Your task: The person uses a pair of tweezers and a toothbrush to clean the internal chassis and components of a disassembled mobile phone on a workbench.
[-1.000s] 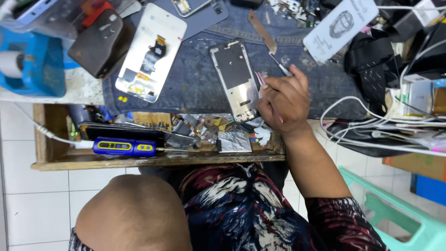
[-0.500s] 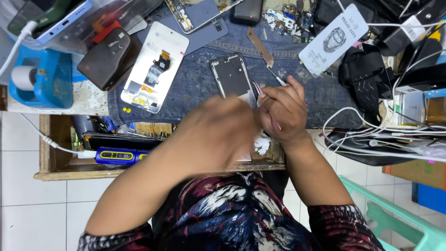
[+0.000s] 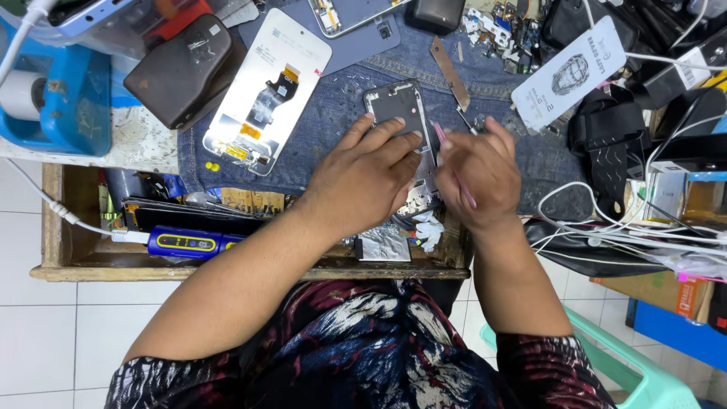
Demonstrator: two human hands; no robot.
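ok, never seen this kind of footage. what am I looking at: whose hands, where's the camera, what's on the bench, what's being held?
There is no machine here: a person works with two bare hands, filmed by one camera worn on their head, looking straight down.

The surface is a cluttered workbench covered with a piece of blue denim cloth. In the middle lies a dark phone frame. The left hand rests flat on it, pressing it down. The right hand holds a thin pink tool, its tip at the frame's right edge.

To the left lies a white phone panel with its inner side up, and beside it a dark brown pouch. A white card with a printed picture lies to the upper right, with white cables on the right. A blue and yellow handheld device lies in the open drawer below.
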